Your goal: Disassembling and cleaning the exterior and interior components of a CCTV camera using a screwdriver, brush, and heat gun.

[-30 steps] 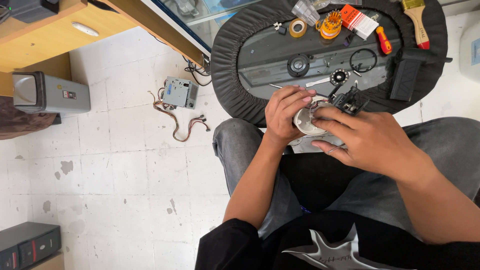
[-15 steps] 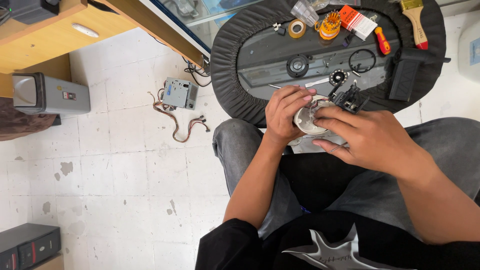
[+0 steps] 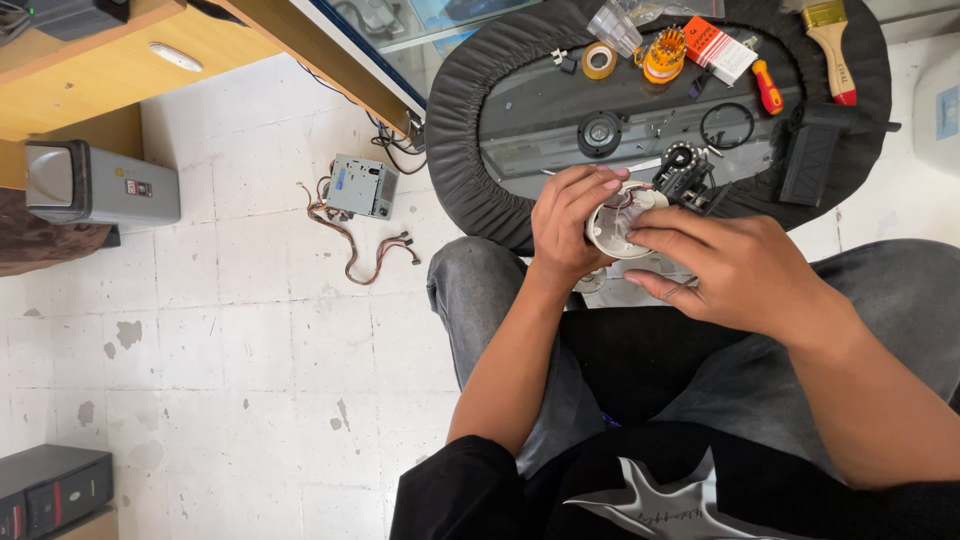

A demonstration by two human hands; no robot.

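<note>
My left hand [image 3: 566,225] grips the side of a round white plastic housing [image 3: 612,226] with small wires inside it, held over my lap. My right hand [image 3: 735,270] rests on the housing's other side, its fingertips pressed at the rim. A black gear-like part [image 3: 684,172] with a toothed ring lies just beyond the housing on the black round tray table [image 3: 470,110]. Further back on the tray lie a round black part [image 3: 599,133], a black ring [image 3: 726,125] and a long black block [image 3: 810,160].
At the tray's far edge sit a tape roll [image 3: 600,61], an orange bit holder [image 3: 664,56], a red screwdriver [image 3: 768,88] and a paintbrush [image 3: 830,38]. A grey metal box with loose cables [image 3: 362,187] lies on the tiled floor, a grey drive unit [image 3: 95,186] to the left.
Both hands have stayed on the white housing; the fingers have shifted slightly around its rim.
</note>
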